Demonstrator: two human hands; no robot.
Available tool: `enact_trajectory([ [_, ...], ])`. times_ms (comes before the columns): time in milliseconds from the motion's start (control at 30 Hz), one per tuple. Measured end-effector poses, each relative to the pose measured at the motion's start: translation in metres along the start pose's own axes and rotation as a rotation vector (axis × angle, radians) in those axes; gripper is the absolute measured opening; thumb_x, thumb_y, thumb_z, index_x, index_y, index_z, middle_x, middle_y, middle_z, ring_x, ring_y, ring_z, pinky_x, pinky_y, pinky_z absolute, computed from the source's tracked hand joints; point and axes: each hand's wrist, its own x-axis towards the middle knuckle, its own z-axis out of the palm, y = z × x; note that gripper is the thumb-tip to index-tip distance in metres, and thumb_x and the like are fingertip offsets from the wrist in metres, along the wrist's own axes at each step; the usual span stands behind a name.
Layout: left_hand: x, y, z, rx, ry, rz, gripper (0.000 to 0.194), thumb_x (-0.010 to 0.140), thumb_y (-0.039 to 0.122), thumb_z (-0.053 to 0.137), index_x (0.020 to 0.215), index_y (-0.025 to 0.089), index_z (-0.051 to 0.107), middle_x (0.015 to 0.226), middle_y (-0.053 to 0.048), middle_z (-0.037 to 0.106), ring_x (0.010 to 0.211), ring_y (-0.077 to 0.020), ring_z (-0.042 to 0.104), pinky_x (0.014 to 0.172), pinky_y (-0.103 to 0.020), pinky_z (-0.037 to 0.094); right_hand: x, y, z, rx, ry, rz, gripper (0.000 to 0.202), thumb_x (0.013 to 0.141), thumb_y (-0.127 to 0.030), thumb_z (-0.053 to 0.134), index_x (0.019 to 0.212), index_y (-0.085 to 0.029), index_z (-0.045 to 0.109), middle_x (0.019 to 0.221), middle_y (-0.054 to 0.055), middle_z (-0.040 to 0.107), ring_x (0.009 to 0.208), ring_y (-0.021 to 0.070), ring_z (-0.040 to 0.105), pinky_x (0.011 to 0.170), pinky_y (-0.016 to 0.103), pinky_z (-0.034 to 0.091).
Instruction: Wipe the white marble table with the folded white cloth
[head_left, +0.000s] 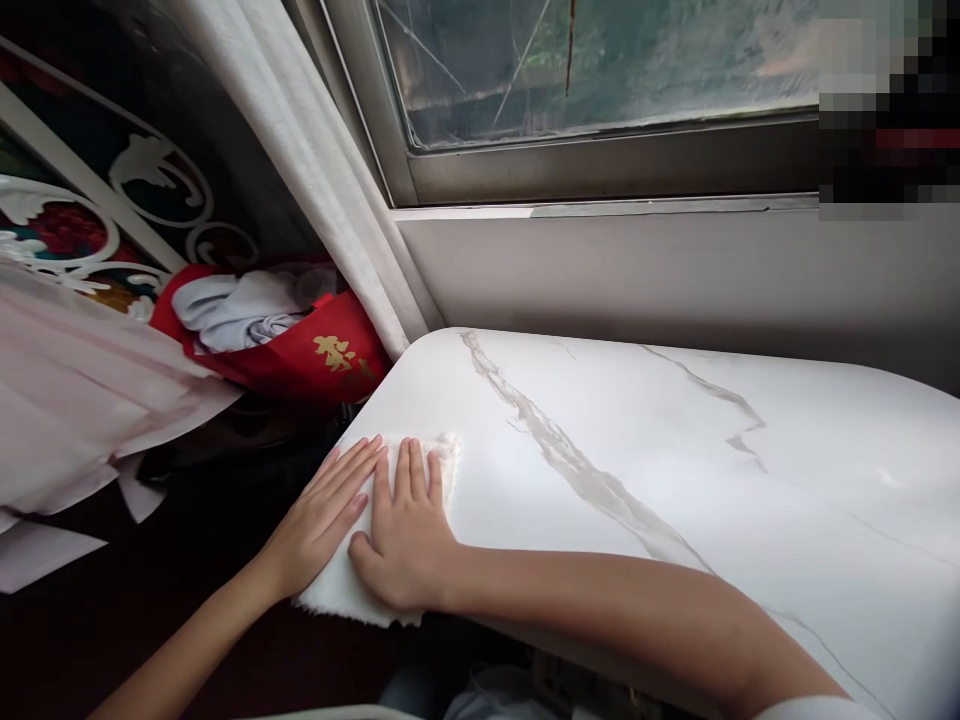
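A white cloth (352, 585) lies over the near left corner of the white marble-veined surface (675, 450), part of it hanging past the edge. Both hands rest flat on it, side by side. The left hand (319, 520) lies with fingers straight and together, no grip closed on anything; the right hand (409, 535) likewise presses palm-down, fingers extended, thumb out. Flat palms pin the cloth against the surface so it cannot bunch. Beyond that corner stands a red bag (300, 345) stuffed with clothes, beside a pale curtain (315, 160) under the window (600, 70).
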Motion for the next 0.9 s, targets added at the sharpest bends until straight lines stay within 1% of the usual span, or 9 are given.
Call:
enact_trajectory([
  [67,-0.004,-0.008,-0.002,-0.007,-0.003,-0.020,0.051,0.099,0.024,0.023,0.149,0.027,0.012,0.152,-0.002,0.023,0.138,-0.0206,0.025,0.114,-0.044,0.020,0.007,-0.004,0.006,0.008,0.004,-0.007,0.073,0.090,-0.036,0.039,0.144,0.006,0.013,0.152,0.026,0.006,0.138,0.0334,-0.011,0.113,0.055,0.001],
  [133,0.000,-0.019,-0.001,-0.020,-0.016,-0.034,0.050,0.099,0.026,0.022,0.148,0.026,0.013,0.152,-0.002,0.025,0.138,-0.0201,0.024,0.114,-0.044,0.018,0.017,-0.004,0.009,-0.002,0.032,0.011,0.070,0.091,-0.036,0.035,0.144,0.006,0.016,0.152,0.025,0.009,0.139,0.0329,-0.007,0.113,0.053,0.001],
  [267,0.027,-0.043,0.005,-0.035,-0.045,-0.061,0.050,0.099,0.032,0.019,0.147,0.020,0.022,0.150,-0.005,0.029,0.139,-0.0199,0.024,0.114,-0.045,0.016,0.048,0.009,0.009,-0.062,0.112,0.065,0.063,0.093,-0.032,0.031,0.144,0.005,0.021,0.151,0.023,0.017,0.141,0.0309,0.003,0.114,0.050,0.004],
  [400,0.074,-0.063,0.017,-0.026,-0.033,-0.092,0.052,0.097,0.034,0.018,0.144,0.016,0.031,0.149,-0.007,0.032,0.138,-0.0185,0.026,0.114,-0.043,0.015,0.084,0.037,-0.002,-0.171,0.191,0.118,0.060,0.094,-0.030,0.026,0.143,0.003,0.025,0.151,0.021,0.021,0.141,0.0277,0.011,0.114,0.047,0.007],
  [533,0.138,-0.084,0.033,-0.016,-0.043,-0.081,0.053,0.094,0.031,0.019,0.141,0.012,0.036,0.148,-0.009,0.033,0.138,-0.0169,0.026,0.114,-0.040,0.014,0.122,0.078,-0.025,-0.281,0.256,0.154,0.060,0.094,-0.031,0.025,0.143,0.003,0.026,0.150,0.021,0.025,0.140,0.0277,0.015,0.113,0.044,0.007],
  [667,0.206,-0.099,0.047,-0.025,-0.068,-0.081,0.052,0.092,0.029,0.023,0.140,0.014,0.036,0.149,-0.007,0.032,0.138,-0.0165,0.024,0.114,-0.039,0.013,0.154,0.117,-0.050,-0.362,0.291,0.214,0.060,0.093,-0.032,0.028,0.143,0.002,0.027,0.150,0.021,0.026,0.140,0.0274,0.017,0.113,0.042,0.006],
  [733,0.234,-0.102,0.052,-0.033,-0.087,-0.089,0.052,0.091,0.028,0.024,0.140,0.014,0.036,0.149,-0.006,0.032,0.138,-0.0167,0.024,0.114,-0.039,0.012,0.165,0.132,-0.061,-0.381,0.314,0.252,0.059,0.093,-0.031,0.028,0.143,0.002,0.028,0.149,0.021,0.027,0.140,0.0271,0.018,0.113,0.042,0.007],
  [800,0.254,-0.104,0.056,-0.035,-0.106,-0.099,0.053,0.091,0.028,0.026,0.140,0.014,0.036,0.149,-0.007,0.032,0.138,-0.0171,0.024,0.114,-0.039,0.012,0.172,0.142,-0.068,-0.396,0.343,0.280,0.059,0.093,-0.031,0.028,0.142,0.002,0.029,0.149,0.021,0.028,0.139,0.0267,0.019,0.113,0.041,0.007],
  [900,0.267,-0.105,0.060,-0.034,-0.112,-0.094,0.052,0.091,0.028,0.027,0.140,0.014,0.037,0.149,-0.007,0.032,0.138,-0.0176,0.025,0.114,-0.039,0.012,0.176,0.149,-0.072,-0.411,0.372,0.294,0.058,0.093,-0.030,0.028,0.142,0.002,0.030,0.149,0.021,0.029,0.139,0.0262,0.019,0.113,0.040,0.007],
])
